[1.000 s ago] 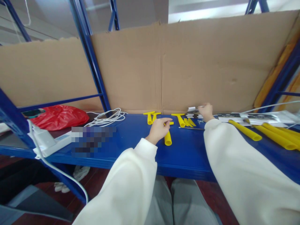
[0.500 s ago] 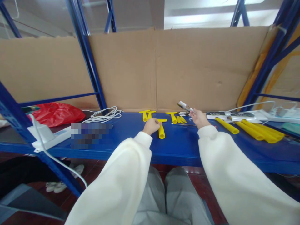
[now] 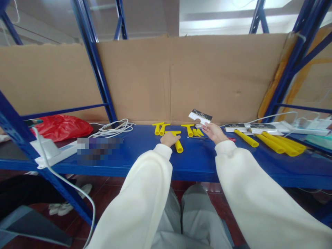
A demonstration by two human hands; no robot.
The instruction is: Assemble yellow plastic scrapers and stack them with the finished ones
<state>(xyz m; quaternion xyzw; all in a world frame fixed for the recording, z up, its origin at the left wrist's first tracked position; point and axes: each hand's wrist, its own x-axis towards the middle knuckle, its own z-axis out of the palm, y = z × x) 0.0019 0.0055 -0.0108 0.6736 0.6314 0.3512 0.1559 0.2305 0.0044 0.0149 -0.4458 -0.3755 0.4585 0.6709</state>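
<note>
My left hand is closed at the neck of a yellow T-shaped handle, its fingertips partly hidden; the handle's round open end points toward me on the blue shelf. Held up in my right hand is a black-and-white cardboard card with a rounded notch in its lower edge. Beyond my hands stand more yellow T-shaped pieces, and small yellow wedge-like pieces lie beside them. A thin red-handled tool lies partly behind my right wrist.
Yellow tubes and more printed cards lie on the right. To the left are a coiled white cable, a red plastic bag and a white power strip. A cardboard wall closes the back of the blue shelf.
The card in my right hand has turned from nearly edge-on to show its printed face. My left hand has shifted right and lower over the T-shaped handle.
</note>
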